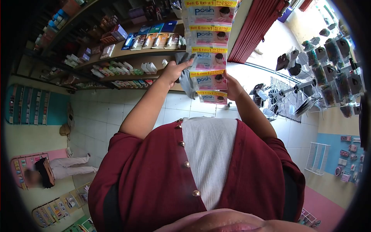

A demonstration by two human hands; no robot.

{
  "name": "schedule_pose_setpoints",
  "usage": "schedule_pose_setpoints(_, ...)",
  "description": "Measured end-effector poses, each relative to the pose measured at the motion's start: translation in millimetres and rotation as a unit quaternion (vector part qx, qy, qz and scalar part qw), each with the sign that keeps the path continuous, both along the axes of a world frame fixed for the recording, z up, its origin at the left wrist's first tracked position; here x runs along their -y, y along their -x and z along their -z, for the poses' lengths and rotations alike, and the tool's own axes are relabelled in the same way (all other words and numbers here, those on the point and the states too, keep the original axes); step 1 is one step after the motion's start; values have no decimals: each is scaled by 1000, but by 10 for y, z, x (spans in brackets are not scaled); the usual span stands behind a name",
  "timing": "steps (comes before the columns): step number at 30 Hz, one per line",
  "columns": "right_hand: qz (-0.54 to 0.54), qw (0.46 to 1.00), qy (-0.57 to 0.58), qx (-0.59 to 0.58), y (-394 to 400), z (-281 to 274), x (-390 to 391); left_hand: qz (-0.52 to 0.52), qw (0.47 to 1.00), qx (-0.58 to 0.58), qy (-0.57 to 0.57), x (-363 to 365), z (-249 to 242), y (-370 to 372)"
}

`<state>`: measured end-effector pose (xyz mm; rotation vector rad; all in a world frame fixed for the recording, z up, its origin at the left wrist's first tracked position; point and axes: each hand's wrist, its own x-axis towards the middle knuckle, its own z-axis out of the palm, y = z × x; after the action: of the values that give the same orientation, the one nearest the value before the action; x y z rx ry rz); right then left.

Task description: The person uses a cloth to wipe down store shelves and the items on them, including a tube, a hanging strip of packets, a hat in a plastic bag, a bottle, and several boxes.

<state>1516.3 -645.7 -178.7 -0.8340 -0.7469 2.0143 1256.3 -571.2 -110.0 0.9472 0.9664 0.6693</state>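
Observation:
A long strip of posh sachets point(210, 58) in pink and white, with yellow bands along the tops, hangs in front of the shelves. My left hand point(174, 73) is closed around a grey cloth point(186, 83), its fingertips reaching the strip's left edge. The cloth droops below that hand, beside the lower sachets. At the strip's right edge, my right hand point(234, 88) grips a lower sachet; some of its fingers are hidden behind the strip.
Wooden shelves point(127, 62) with boxes, tubes and carded goods stand ahead and to the left. A dark red folding door point(253, 33) is at the upper right, near hanging packets point(334, 54). Another person point(58, 170) stands at the far left. White tiles point(104, 108) cover the floor.

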Motion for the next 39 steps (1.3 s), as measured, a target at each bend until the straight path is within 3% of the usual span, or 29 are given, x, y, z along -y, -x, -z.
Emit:
schedule_pose_setpoints(1,-1,1000,0,0,11,-51,-1,-9,998,-26,-54,12,0,-20)
schedule_pose_setpoints(4,52,973,-55,216,5,-67,-78,-28,998,-18,-50,60,3,12)
schedule_pose_setpoints(9,82,942,-153,287,81,78,-306,-69,993,-83,-55,-32,106,76)
schedule_pose_setpoints(13,106,943,-142,282,112,255,-532,-300,953,6,-48,-215,-135,169)
schedule_pose_setpoints(16,112,933,-164,301,101,325,-656,-291,949,103,-60,-488,-429,227)
schedule_pose_setpoints(18,124,940,-126,291,99,343,-711,-150,961,36,-231,-555,-643,168)
schedule_pose_setpoints(19,116,942,-134,286,100,327,-727,-152,959,37,-235,-579,-654,148)
schedule_pose_setpoints(21,82,901,-145,400,52,268,-757,-60,944,-60,-318,-641,-672,83)
schedule_pose_setpoints(23,3,777,-171,606,13,-27,-710,-53,952,-41,-298,-672,-550,97)
schedule_pose_setpoints(25,-70,721,-151,672,48,-504,-639,-35,955,15,-296,-582,-551,111)
schedule_pose_setpoints(29,-59,671,-172,718,25,-756,-659,-23,952,57,-300,-531,-603,81)
schedule_pose_setpoints(33,-51,644,-166,745,72,-901,-670,14,975,47,-218,-496,-630,58)
schedule_pose_setpoints(35,-64,606,-156,777,112,-1127,-609,42,967,29,-251,-424,-694,73)
schedule_pose_setpoints(37,-1,598,-225,769,147,-1310,-513,45,963,22,-263,-336,-710,76)
schedule_pose_setpoints(39,177,555,-461,669,172,-1327,-415,53,963,28,-263,-279,-722,64)
